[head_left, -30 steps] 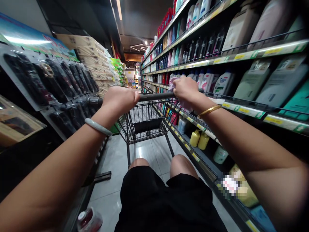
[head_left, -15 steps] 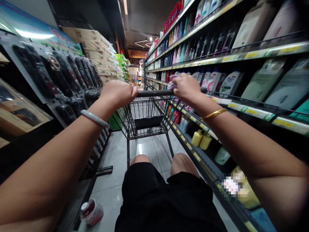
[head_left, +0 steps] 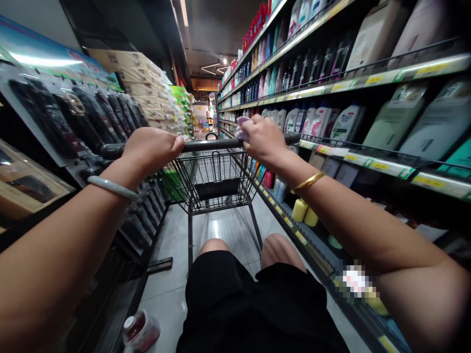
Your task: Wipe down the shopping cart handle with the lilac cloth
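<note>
A dark shopping cart handle point(head_left: 209, 145) runs across the view in front of me, with the black wire cart basket point(head_left: 217, 171) beyond it. My left hand point(head_left: 150, 149), with a pale bangle point(head_left: 112, 188) at the wrist, is closed round the left part of the bar. On the right part of the same bar lies my right hand point(head_left: 264, 139), its fingers curled over a crumpled lilac cloth point(head_left: 243, 128). The cloth pokes out on the hand's left side and touches the bar. A gold bangle point(head_left: 308, 182) circles the right wrist.
Shelves of shampoo bottles point(head_left: 319, 121) line the right side, with yellow bottles point(head_left: 300, 210) lower down. On the left hang packaged dark goods point(head_left: 110, 110) beside stacked boxes point(head_left: 136, 83). A bottle with red contents point(head_left: 140, 329) stands on the tiled floor point(head_left: 162, 304).
The handle has shifted left in view, carrying both hands with it. The cloth has moved left along with my right hand. Both grips stay closed.
</note>
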`<state>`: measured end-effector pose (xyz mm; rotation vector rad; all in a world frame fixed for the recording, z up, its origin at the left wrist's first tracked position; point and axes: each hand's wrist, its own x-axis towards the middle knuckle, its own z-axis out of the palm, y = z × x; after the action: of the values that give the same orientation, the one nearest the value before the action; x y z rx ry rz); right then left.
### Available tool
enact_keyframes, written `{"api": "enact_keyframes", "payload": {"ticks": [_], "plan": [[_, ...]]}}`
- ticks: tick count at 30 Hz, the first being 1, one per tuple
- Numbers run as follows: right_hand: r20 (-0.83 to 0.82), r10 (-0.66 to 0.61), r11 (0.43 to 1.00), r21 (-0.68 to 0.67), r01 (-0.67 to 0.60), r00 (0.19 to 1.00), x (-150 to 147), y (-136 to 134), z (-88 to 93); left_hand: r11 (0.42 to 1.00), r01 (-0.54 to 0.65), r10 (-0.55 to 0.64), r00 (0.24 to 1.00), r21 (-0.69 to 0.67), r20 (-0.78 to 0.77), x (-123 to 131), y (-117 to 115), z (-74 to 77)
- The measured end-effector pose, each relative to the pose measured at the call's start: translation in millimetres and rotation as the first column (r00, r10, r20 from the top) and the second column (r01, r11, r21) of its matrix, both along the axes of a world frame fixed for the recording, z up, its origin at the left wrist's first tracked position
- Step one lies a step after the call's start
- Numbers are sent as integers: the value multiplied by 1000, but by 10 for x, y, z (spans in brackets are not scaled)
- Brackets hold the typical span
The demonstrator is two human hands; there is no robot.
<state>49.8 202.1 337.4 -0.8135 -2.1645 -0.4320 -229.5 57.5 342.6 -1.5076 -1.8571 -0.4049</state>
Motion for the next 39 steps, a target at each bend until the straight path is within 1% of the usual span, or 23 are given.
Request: {"api": "enact_keyframes", "payload": {"ticks": [2,3,6,7,8,9,11,12,13,15,17,19,21,22,24,26,28,29,31,33,34,37,39], "plan": [[36,49,999,-9,-49,998,49,16,42,1000,-23,23,1000,-12,1,-56,-38,7],[43,28,999,-43,-26,999,95,59,82,999,-37,37,999,-22,3,-71,-58,14],[57,-170,972,-152,177,984,241,226,213,997,-54,52,998,-54,-33,-18,-75,50],[64,-219,959,-169,227,974,259,253,239,997,-47,44,997,-55,-60,45,-53,66],[69,-229,956,-172,238,971,253,253,249,998,-33,30,997,-50,-78,128,-11,82],[71,-195,966,-161,204,978,224,225,243,999,-19,15,996,-45,-87,230,48,98],[79,-28,994,-100,36,996,126,116,194,999,7,-7,1000,-52,-15,457,205,120],[95,70,996,-58,-65,993,78,59,160,997,4,-2,1000,-73,21,566,290,124],[119,152,988,-18,-151,981,46,19,126,995,9,-7,1000,-94,17,661,371,123],[162,235,969,39,-244,958,45,20,76,984,-21,23,1000,-176,7,798,496,107],[140,201,977,48,-210,969,112,119,62,971,-91,95,995,-221,9,867,559,82],[49,94,996,-1,-94,994,174,231,75,966,-145,155,988,-216,29,899,569,59],[-5,-3,998,-62,2,1000,162,250,92,968,-147,159,986,-201,42,928,551,44],[8,-14,998,-69,15,1000,123,209,94,970,-147,159,986,-195,49,945,538,38],[80,37,999,-14,-36,996,9,56,78,973,-144,153,987,-182,41,981,512,26],[160,126,989,57,-137,979,-81,-91,48,976,-135,139,990,-171,12,1007,493,15],[184,172,980,65,-186,968,-82,-122,33,976,-138,139,990,-166,-6,1018,491,7],[171,161,985,42,-170,972,-46,-82,40,976,-145,146,989,-164,-6,1020,497,5],[106,82,997,-23,-80,991,57,76,93,974,-162,164,986,-158,3,1025,519,4],[15,5,997,-74,-4,1000,137,254,193,975,-159,162,987,-156,10,1039,543,5],[-33,-6,997,-83,4,999,149,321,252,976,-155,159,987,-152,13,1050,553,4],[-156,59,997,-32,-65,986,76,402,382,979,-146,151,988,-141,25,1085,565,-6],[-147,144,989,13,-144,979,-6,392,369,982,-133,139,990,-134,37,1101,566,-17]]}}
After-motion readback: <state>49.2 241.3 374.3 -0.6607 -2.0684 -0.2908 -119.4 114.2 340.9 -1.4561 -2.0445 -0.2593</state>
